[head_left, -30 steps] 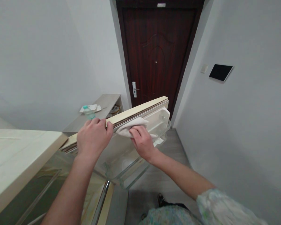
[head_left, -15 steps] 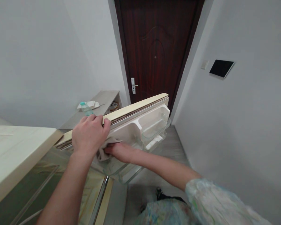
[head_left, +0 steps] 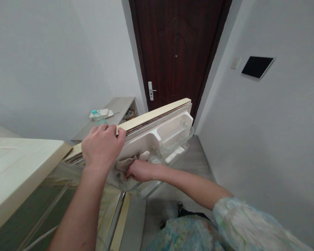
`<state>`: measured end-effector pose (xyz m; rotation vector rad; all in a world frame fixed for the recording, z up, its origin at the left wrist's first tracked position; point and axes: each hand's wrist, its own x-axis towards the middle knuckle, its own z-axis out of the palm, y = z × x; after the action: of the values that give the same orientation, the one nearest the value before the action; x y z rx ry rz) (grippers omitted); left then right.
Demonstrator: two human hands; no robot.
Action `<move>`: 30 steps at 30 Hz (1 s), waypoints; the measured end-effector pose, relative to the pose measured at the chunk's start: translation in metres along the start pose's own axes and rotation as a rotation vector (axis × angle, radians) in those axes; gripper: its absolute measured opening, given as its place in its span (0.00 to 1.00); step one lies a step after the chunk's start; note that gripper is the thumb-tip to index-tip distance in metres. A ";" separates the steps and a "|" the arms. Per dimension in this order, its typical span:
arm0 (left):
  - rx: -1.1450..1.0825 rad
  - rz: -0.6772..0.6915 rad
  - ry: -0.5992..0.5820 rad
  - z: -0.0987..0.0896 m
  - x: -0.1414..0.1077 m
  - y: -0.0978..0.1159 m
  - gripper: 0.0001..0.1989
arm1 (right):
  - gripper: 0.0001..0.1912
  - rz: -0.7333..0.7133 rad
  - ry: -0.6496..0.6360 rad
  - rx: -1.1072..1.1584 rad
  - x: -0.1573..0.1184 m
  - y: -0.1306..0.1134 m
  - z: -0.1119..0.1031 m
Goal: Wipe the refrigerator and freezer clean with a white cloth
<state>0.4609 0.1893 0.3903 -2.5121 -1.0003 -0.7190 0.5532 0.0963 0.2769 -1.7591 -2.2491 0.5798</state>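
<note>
An open refrigerator door [head_left: 157, 114], cream-edged, swings out in front of me, with clear shelf bins [head_left: 176, 139] along its inner side. My left hand [head_left: 102, 143] grips the door's top edge, its thumb toward the inner side. My right hand [head_left: 141, 170] is closed on a greyish-beige cloth [head_left: 125, 164] and presses it against the door's inner face, within the near bin. The fingertips are partly hidden by the cloth. Below my left forearm, the refrigerator's inside shows wire-like shelf bars [head_left: 45, 212].
The refrigerator top [head_left: 23, 167] spreads at the left. Behind the door stands a low cabinet [head_left: 120, 106] with a clear bottle [head_left: 98, 117] and white items on it. A dark wooden door [head_left: 178, 66] is ahead; a black wall panel [head_left: 258, 67] hangs on the right.
My right hand and the cloth have moved slightly right along the inner side of the refrigerator door. My left hand keeps its hold on the top edge. The view has shifted a little.
</note>
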 end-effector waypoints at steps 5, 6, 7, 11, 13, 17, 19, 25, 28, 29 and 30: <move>0.017 0.014 -0.009 0.002 0.001 0.000 0.29 | 0.15 0.229 -0.016 -0.260 -0.057 0.017 -0.011; 0.019 0.012 -0.012 0.002 0.001 0.000 0.29 | 0.14 0.257 0.025 -0.288 -0.068 0.018 -0.012; 0.021 0.008 -0.014 0.002 0.002 0.000 0.29 | 0.13 0.264 0.085 -0.277 -0.076 0.017 -0.012; 0.020 0.010 -0.044 0.000 0.003 0.001 0.30 | 0.15 0.265 0.529 0.053 -0.066 -0.004 -0.010; 0.025 0.009 -0.071 -0.003 0.003 0.001 0.30 | 0.16 0.260 0.713 0.259 -0.039 -0.020 -0.007; 0.010 0.005 -0.130 -0.010 0.003 0.001 0.31 | 0.18 0.177 0.758 0.432 0.018 -0.041 0.012; 0.007 0.011 -0.139 -0.011 0.003 0.001 0.30 | 0.19 0.130 0.735 0.426 0.034 -0.041 0.027; 0.032 0.010 -0.117 -0.006 0.004 0.001 0.30 | 0.14 0.091 0.421 0.300 0.006 -0.037 0.040; 0.063 -0.001 -0.112 -0.005 0.005 0.001 0.32 | 0.12 0.016 0.533 0.402 -0.045 -0.046 0.043; 0.072 -0.003 -0.113 -0.004 0.006 0.001 0.32 | 0.10 0.067 0.581 0.480 -0.065 -0.046 0.049; 0.080 -0.003 -0.118 -0.004 0.006 0.001 0.32 | 0.08 0.174 0.617 0.575 -0.086 -0.043 0.056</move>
<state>0.4642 0.1893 0.3970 -2.5084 -1.0514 -0.5260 0.5139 -0.0046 0.2508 -1.5525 -1.3574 0.5446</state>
